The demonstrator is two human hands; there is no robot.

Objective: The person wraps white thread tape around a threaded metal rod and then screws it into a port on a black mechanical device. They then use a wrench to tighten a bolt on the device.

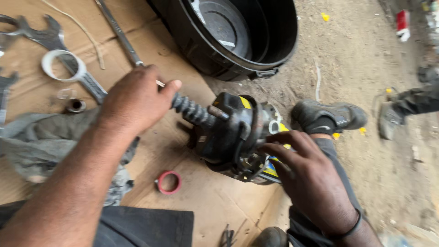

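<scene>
- While the left hand (135,100) closes its grip around the ribbed rubber boot (192,111) and rod end, the right hand (311,180) spreads half open, fingertips touching the rim of the black brake booster (228,132).
- The booster, a round metal drum with yellow marks, lies on its side at the cardboard sheet's (210,201) edge, at the scene's centre.
- At 6 o'clock from it a red ring (169,182) lies loose; bare cardboard surrounds it.
- At 9 o'clock a grey rag (41,142) is bunched under the left forearm.
- At 3 o'clock the person's dark shoe (331,116) rests on dusty ground.
- At 10 o'clock lie steel spanners (50,41), a small socket (76,106) and a white ring (63,65).
- At 12 o'clock stands a black plastic tub (238,36), just beyond the booster.
</scene>
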